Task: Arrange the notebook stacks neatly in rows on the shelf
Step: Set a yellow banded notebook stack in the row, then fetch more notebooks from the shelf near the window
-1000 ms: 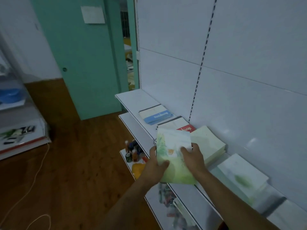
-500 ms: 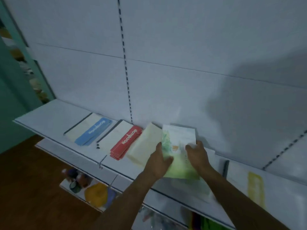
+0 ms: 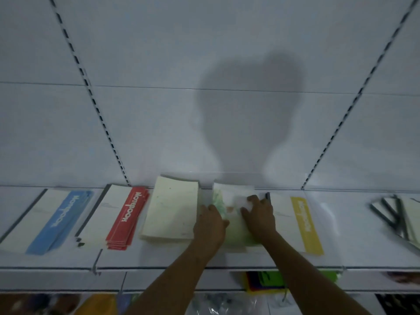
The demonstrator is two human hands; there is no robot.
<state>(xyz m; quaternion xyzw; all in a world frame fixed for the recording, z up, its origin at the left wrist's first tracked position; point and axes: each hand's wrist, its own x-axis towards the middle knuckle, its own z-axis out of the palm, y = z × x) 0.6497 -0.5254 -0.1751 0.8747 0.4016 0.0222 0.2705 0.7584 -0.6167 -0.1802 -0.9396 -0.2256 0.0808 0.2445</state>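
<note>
We find the left hand (image 3: 210, 225) and right hand (image 3: 259, 214) pressed flat on the green stack (image 3: 231, 223), gripping its sides. It lies mid-shelf (image 3: 159, 258), between the cream stack (image 3: 171, 210) and yellow stack (image 3: 300, 223). Risk, in our judgement: uneven pressure skews it against the yellow stack, spoiling the row.

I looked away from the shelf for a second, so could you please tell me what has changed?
The green-patterned notebook stack, carried above the shelf a second ago, now lies flat in the gap between the cream stack and the yellow-banded stack. Both hands, left and right, remain on it. The neighbouring stacks look unmoved.
</note>
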